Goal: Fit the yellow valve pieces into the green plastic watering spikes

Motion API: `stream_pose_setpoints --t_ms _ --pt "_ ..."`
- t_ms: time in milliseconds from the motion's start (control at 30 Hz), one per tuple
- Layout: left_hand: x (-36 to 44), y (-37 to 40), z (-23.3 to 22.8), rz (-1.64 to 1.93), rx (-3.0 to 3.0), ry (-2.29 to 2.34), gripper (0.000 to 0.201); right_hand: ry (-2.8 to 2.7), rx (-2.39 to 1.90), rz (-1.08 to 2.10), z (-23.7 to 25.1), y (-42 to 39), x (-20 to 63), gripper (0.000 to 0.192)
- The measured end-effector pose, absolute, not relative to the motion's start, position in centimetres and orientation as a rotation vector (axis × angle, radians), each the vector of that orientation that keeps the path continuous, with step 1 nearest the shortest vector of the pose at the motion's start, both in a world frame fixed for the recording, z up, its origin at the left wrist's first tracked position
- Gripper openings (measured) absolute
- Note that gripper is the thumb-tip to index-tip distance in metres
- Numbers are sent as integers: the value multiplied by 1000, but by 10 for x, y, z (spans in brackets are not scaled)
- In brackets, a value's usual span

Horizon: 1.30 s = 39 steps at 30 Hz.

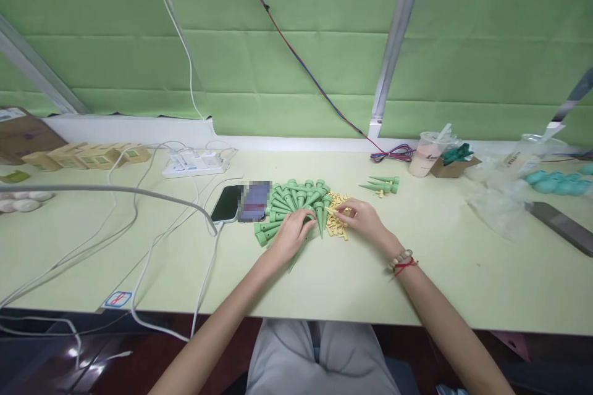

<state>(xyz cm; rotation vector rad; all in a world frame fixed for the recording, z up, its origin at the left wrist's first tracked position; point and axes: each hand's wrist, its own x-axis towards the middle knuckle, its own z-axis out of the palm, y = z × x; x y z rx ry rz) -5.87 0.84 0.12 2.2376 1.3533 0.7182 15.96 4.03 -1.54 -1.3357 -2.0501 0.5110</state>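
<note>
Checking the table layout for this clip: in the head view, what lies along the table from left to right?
Cardboard boxes → power strip → phone → green cone pile → yellow pieces → small cone group → drink cup → teal balls.

Pale green table (463,296), green blinds (287,62) behind, perhaps windows.

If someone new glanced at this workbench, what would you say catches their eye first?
Probably the heap of green cones at the centre of the pale table, with the left hand on its near edge. Just right of it, the right hand picks among small yellow pieces. A phone lies left of the heap, and a smaller group of cones sits behind the right hand.
</note>
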Motion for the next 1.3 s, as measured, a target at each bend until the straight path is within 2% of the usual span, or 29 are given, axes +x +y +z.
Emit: stream_pose_setpoints --t_ms 267,400,533,600,867,1033,1300 --pt "-46 25 -4 964 1975 1383 31 -1940 -1368 531 -18 44 162 20" --pt "-40 37 15 1164 1654 1274 40 -1631 -1338 875 -15 45 159 28" --pt "-31 52 37 1318 1381 979 36 -1249 -1280 1186 -9 49 158 40" --pt "-26 55 39 1321 1277 868 42 -1167 -1264 1234 -8 52 158 40" --pt "-20 51 9 1289 1136 912 43 -939 -1177 1288 -11 54 164 48" --pt "-22 44 11 1219 1088 805 41 -955 -1105 1305 -8 48 160 50" --pt "-15 33 14 1008 949 689 49 -1074 -1120 1211 6 33 147 37"
